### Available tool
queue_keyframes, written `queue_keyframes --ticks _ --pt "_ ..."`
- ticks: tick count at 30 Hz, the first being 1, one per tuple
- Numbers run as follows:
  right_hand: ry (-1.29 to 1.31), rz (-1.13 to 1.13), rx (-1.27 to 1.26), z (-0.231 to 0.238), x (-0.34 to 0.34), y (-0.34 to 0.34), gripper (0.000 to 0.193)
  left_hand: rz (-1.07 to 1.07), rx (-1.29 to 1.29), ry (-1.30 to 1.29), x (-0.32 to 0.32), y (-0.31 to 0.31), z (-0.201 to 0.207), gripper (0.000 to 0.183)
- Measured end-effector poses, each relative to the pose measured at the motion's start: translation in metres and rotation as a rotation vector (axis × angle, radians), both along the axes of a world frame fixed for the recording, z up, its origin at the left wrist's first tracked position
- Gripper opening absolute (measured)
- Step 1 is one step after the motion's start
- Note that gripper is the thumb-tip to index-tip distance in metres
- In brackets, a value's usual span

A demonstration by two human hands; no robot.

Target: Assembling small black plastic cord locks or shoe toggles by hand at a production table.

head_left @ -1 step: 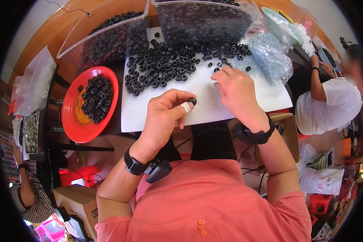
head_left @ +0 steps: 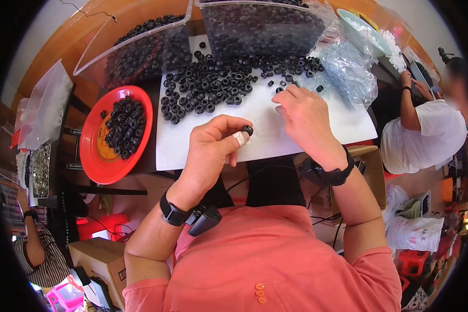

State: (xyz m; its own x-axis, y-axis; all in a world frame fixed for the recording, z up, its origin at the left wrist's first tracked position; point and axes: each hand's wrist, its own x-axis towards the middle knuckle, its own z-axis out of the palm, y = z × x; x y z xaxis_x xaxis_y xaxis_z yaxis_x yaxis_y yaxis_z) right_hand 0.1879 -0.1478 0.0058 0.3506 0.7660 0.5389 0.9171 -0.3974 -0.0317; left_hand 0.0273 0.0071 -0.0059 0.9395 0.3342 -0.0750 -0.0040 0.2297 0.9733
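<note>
My left hand point(head_left: 211, 147) is over the near edge of a white board point(head_left: 192, 151). Its thumb, with a white wrap around it, and its forefinger pinch a small black bead-like ring point(head_left: 248, 130). To the right, above the same board, my right hand point(head_left: 307, 117) has bent fingers, with a gap between thumb and forefinger; nothing shows between them. Small black cylinders point(head_left: 279, 90) lie just beyond its fingertips. A spread pile of black ring-shaped parts point(head_left: 203, 93) covers the far left and middle of the board.
A red plate point(head_left: 91, 161) with more black parts stands at the left. Clear bins point(head_left: 262, 36) of them line the back. A clear bag point(head_left: 353, 73) and a pale bowl point(head_left: 366, 39) are at the far right. A person in white point(head_left: 424, 130) sits at right; another person's arm point(head_left: 31, 234) shows at left.
</note>
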Motion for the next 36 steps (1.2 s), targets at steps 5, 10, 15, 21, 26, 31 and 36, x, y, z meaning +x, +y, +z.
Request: queue_keyframes --ticks 5,10,15,21,26,31,36 --pt "0.196 -0.067 0.192 0.004 0.011 -0.013 0.009 -0.005 -0.017 -0.015 -0.001 -0.001 0.000 0.019" --pt "0.271 -0.118 0.215 0.007 0.017 -0.027 0.009 -0.017 -0.011 -0.025 -0.001 0.000 0.000 0.020" --pt "0.327 -0.165 0.306 0.009 0.028 -0.041 0.007 0.001 -0.027 -0.036 -0.003 0.000 -0.004 0.018" --pt "0.469 -0.198 0.339 0.022 0.043 -0.052 0.005 -0.018 -0.056 -0.035 -0.004 0.001 -0.001 0.021" --pt "0.276 -0.096 0.167 0.031 0.040 -0.009 0.008 -0.012 -0.031 -0.038 -0.003 0.002 -0.003 0.021" --pt "-0.014 0.003 -0.055 0.022 0.052 0.032 0.012 -0.008 -0.077 -0.042 -0.004 0.003 -0.003 0.021" --pt "-0.029 0.115 -0.187 0.009 0.062 0.050 0.010 -0.019 -0.076 -0.078 -0.003 0.003 -0.008 0.021"
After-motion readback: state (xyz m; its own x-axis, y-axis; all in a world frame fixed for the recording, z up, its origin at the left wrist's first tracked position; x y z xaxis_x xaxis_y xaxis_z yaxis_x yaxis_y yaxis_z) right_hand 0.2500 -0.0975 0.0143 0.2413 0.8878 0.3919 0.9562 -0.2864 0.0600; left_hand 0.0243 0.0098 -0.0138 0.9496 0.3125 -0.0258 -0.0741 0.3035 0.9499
